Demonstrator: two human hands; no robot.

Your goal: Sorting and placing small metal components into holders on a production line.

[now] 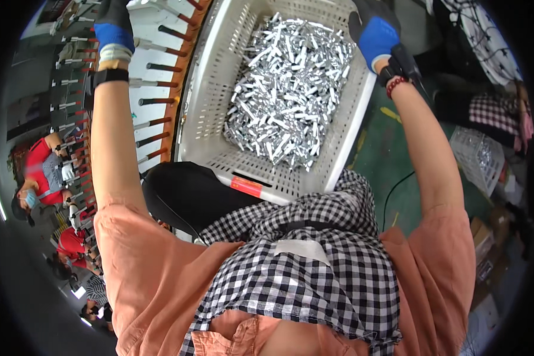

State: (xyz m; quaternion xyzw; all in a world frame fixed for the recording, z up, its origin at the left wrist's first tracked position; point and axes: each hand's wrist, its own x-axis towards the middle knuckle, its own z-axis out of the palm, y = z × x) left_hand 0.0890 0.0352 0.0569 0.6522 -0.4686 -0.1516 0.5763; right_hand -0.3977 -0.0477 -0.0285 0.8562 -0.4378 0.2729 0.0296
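Observation:
A white slotted plastic basket (210,127), nearly filled with small silvery metal pieces (293,89), stands in front of me, its near end by my lap. My right hand (377,29), in a blue and dark grey glove, is at the basket's far right rim with its fingers bent over the edge. My left hand (114,29), gloved the same way, reaches to the far left beside a curved rack of rods. Its fingertips run out of the top of the view, so what it touches is hidden.
The curved orange-brown rack (173,113) carries several rods with dark tips, close along the basket's left side. A second, whitish crate (477,157) is on the right near a person in checked cloth (492,118). People in red (41,172) work at far left. Cardboard boxes (486,243) lie at lower right.

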